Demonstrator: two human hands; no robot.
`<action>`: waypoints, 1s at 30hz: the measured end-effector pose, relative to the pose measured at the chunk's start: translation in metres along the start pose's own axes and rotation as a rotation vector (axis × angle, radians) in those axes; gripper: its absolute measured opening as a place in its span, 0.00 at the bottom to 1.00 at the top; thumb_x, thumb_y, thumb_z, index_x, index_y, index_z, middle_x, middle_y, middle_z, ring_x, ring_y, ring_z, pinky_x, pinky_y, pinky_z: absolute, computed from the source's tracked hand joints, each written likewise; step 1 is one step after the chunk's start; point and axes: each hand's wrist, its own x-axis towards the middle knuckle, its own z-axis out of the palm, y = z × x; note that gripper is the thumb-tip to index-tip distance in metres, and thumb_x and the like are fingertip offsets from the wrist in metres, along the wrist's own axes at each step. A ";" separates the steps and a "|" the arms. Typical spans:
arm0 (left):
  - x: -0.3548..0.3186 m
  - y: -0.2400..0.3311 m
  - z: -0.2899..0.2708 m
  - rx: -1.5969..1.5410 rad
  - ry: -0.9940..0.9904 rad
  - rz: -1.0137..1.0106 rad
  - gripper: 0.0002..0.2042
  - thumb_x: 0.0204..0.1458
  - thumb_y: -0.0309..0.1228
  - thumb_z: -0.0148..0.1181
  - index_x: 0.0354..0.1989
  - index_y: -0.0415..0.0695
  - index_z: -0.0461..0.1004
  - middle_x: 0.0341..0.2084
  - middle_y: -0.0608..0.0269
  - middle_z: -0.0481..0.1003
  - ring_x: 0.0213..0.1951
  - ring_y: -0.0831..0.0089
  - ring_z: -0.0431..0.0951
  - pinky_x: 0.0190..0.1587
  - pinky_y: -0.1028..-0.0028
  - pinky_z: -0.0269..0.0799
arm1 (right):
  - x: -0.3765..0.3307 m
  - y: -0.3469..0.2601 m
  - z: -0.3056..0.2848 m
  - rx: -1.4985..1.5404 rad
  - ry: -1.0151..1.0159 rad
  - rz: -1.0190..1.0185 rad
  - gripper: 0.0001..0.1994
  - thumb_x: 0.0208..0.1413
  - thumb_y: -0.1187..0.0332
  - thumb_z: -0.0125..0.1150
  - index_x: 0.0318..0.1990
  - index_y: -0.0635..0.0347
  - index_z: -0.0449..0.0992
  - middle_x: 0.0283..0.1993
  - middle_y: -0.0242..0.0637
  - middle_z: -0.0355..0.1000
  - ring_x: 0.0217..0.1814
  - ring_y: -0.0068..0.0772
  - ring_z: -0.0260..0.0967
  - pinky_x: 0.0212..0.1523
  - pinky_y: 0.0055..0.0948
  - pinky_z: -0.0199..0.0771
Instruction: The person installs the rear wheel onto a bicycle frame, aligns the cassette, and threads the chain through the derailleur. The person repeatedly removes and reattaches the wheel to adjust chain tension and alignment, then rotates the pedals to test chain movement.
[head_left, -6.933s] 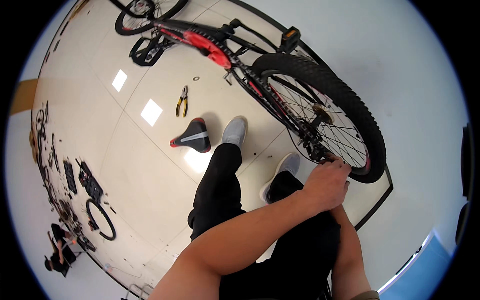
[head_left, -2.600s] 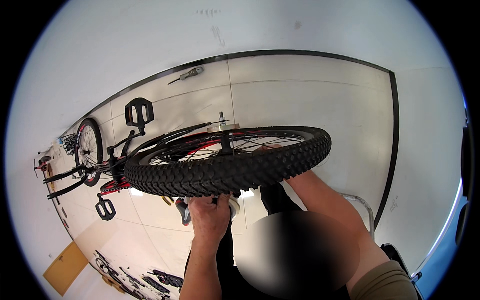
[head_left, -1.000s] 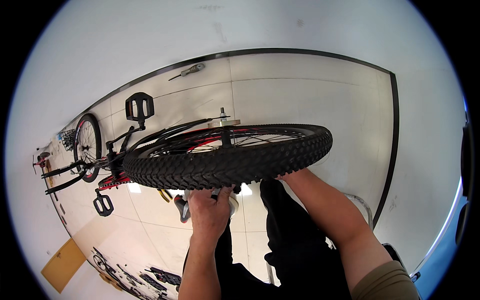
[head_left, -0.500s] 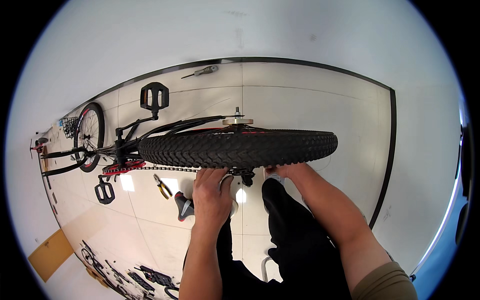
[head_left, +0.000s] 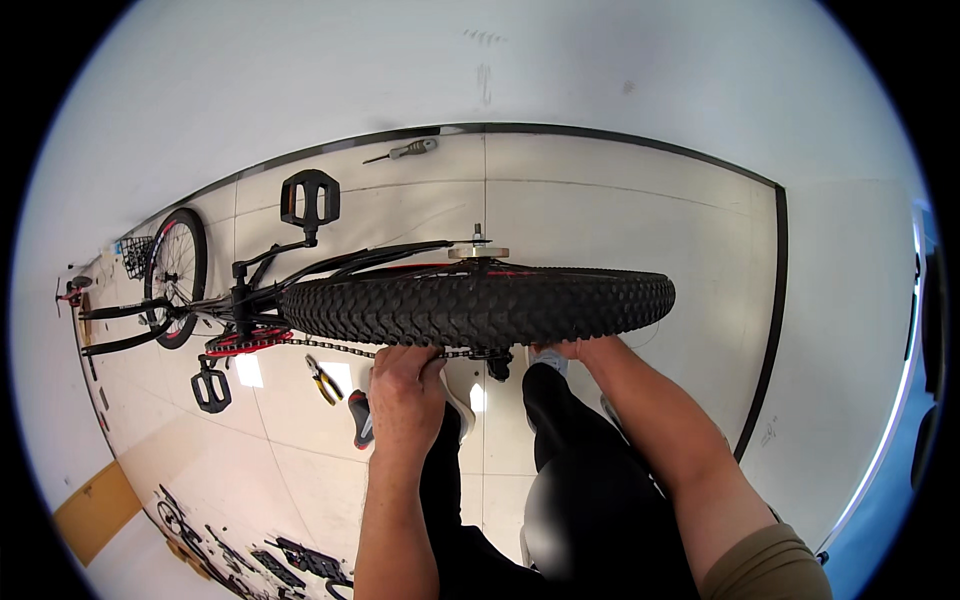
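Grip: both hands (left) under crosswise rear tyre.

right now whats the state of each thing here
rear wheel: edge-on, tyre on, in the frame
left hand: closed, gripping by the chain under the tyre
right hand: mostly hidden under the tyre
chain: on the red chainring
pliers: lying on the floor
screwdriver: lying by the wall

Black knobbly matt rubber bicycle tyre; dull metal drive chain; black matt plastic pedal; glossy, smooth pale tiled floor.
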 end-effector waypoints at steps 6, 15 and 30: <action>-0.001 0.008 -0.013 0.040 0.016 0.053 0.05 0.52 0.20 0.64 0.36 0.39 0.83 0.33 0.55 0.81 0.44 0.51 0.77 0.47 0.55 0.72 | -0.012 -0.008 0.020 -0.007 0.088 0.017 0.19 0.69 0.48 0.52 0.40 0.52 0.80 0.28 0.36 0.75 0.24 0.38 0.69 0.24 0.44 0.72; 0.000 -0.007 -0.020 0.032 0.027 0.017 0.08 0.50 0.16 0.65 0.37 0.39 0.83 0.34 0.56 0.81 0.44 0.50 0.77 0.48 0.56 0.73 | -0.029 -0.008 0.029 -0.085 0.028 -0.058 0.14 0.71 0.55 0.52 0.42 0.51 0.80 0.39 0.33 0.78 0.35 0.35 0.74 0.29 0.40 0.75; 0.002 -0.018 -0.019 0.081 0.034 0.003 0.09 0.51 0.16 0.64 0.40 0.38 0.83 0.42 0.51 0.81 0.49 0.48 0.77 0.53 0.56 0.73 | -0.052 -0.009 0.023 -1.241 -0.047 -0.251 0.13 0.65 0.70 0.60 0.56 0.56 0.80 0.53 0.34 0.78 0.59 0.29 0.72 0.61 0.38 0.74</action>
